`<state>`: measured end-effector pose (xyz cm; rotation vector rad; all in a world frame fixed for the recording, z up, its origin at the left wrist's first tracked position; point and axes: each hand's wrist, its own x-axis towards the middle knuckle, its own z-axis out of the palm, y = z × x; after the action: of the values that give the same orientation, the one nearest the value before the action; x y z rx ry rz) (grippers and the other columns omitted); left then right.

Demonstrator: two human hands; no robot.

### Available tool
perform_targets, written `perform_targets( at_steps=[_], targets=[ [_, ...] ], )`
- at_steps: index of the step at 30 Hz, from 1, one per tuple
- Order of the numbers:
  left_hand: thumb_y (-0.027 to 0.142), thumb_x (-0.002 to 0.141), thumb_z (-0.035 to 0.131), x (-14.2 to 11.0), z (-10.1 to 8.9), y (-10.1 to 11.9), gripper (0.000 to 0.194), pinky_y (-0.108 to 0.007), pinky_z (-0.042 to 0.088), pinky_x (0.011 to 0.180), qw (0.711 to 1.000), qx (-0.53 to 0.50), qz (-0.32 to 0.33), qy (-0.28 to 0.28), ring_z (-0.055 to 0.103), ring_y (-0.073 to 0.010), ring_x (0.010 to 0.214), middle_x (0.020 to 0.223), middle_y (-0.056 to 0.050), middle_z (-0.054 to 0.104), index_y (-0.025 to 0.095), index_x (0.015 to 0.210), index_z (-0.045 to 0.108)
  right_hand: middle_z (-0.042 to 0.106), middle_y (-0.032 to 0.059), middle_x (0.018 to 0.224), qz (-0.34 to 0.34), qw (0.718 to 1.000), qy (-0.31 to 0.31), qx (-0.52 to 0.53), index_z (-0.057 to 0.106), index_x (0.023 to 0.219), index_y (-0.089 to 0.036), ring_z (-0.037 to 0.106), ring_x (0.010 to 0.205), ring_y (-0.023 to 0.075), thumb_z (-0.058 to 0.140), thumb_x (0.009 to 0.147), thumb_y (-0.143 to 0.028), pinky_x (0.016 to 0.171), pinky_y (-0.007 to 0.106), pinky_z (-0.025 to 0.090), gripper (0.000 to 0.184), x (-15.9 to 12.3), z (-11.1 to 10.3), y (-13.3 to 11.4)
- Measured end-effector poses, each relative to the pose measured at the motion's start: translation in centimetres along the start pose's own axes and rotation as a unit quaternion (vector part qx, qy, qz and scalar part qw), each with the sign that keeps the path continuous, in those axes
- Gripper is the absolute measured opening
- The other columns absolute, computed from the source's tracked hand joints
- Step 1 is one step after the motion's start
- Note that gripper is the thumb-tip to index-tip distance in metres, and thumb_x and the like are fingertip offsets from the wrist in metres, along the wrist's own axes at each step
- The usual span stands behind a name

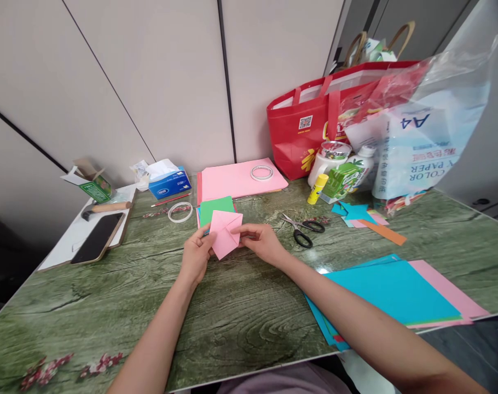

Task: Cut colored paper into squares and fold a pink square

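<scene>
A folded piece of pink paper (pixel 223 241) is held up between both hands above the middle of the table. My left hand (pixel 195 253) pinches its left edge, thumb on top. At the right edge my right hand (pixel 261 241) grips it, the fingers reaching onto its face. Crease lines run across the paper. Just behind it lies a small stack of coloured paper with a green sheet (pixel 216 207) on top, partly covered by the pink piece. Black-handled scissors (pixel 303 229) lie apart from my right hand with their blades spread.
Rolls of tape (pixel 180 212), a pencil (pixel 171 200) and pink sheets (pixel 236 183) lie farther back. A yellow glue stick (pixel 317 189) stands near a red bag (pixel 298 137). Blue paper (pixel 372 290) lies under my right forearm. A phone (pixel 98 238) and hammer (pixel 109 207) are left.
</scene>
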<state>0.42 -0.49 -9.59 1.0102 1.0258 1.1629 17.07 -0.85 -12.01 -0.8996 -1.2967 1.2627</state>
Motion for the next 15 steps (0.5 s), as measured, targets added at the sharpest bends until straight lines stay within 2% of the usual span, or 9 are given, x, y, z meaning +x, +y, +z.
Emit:
perform_targets(
  at_steps=[2,4,6,9,11,15],
  targets=[
    [0.028,0.061,0.072,0.0,0.0,-0.1,0.069,-0.019,0.046,0.051,1.000,-0.019,0.021,0.006,0.058,-0.0093,0.053,0.067,0.001,0.068,0.021,0.124,0.045,0.066,0.0019,0.083,-0.013,0.999,-0.006,-0.038,0.069,0.083,-0.018,0.061,0.073,0.0143,0.056,0.062,-0.011,0.067,0.028,0.052,0.026,-0.1,0.0,0.0],
    [0.026,0.062,0.072,0.1,0.0,-0.2,0.073,-0.018,0.045,0.052,0.999,-0.034,0.042,0.008,0.059,-0.0097,0.056,0.073,0.000,0.069,0.026,0.128,0.039,0.063,0.0034,0.088,-0.028,0.998,-0.014,-0.061,0.069,0.083,-0.018,0.060,0.076,0.0145,0.060,0.062,-0.011,0.067,0.026,0.052,0.024,-0.2,0.0,-0.1],
    [0.026,0.063,0.071,0.2,-0.1,-0.4,0.058,-0.019,0.046,0.055,0.998,-0.034,0.059,0.008,0.061,-0.0116,0.065,0.084,-0.003,0.070,0.024,0.118,0.052,0.059,0.0042,0.092,-0.041,0.997,-0.015,-0.065,0.069,0.083,-0.019,0.059,0.079,0.0144,0.064,0.062,-0.013,0.066,0.026,0.052,0.022,-0.3,0.0,-0.3],
    [0.024,0.063,0.070,0.3,-0.1,-0.4,0.027,-0.020,0.046,0.064,0.998,-0.028,0.059,0.008,0.061,-0.0143,0.078,0.090,-0.006,0.069,0.015,0.089,0.069,0.055,0.0039,0.094,-0.054,0.996,0.002,-0.069,0.069,0.082,-0.020,0.058,0.079,0.0139,0.068,0.062,-0.017,0.063,0.024,0.052,0.020,-0.3,-0.1,-0.4],
    [0.021,0.062,0.069,0.2,0.0,-0.2,0.022,-0.022,0.046,0.069,0.998,-0.040,0.043,-0.003,0.061,-0.0165,0.084,0.091,-0.008,0.069,0.014,0.083,0.070,0.055,0.0036,0.091,-0.059,0.995,0.013,-0.076,0.069,0.082,-0.021,0.057,0.079,0.0135,0.067,0.064,-0.018,0.063,0.024,0.052,0.018,-0.2,-0.2,-0.4],
    [0.016,0.064,0.066,-0.1,0.1,0.6,0.026,-0.028,0.046,0.079,0.996,-0.065,0.022,-0.050,0.059,-0.0211,0.094,0.099,-0.010,0.068,0.013,0.090,0.070,0.057,0.0034,0.088,-0.073,0.994,0.007,-0.086,0.069,0.082,-0.021,0.057,0.080,0.0135,0.064,0.068,-0.017,0.064,0.023,0.050,0.016,-0.1,-0.4,-0.3]
  ],
)
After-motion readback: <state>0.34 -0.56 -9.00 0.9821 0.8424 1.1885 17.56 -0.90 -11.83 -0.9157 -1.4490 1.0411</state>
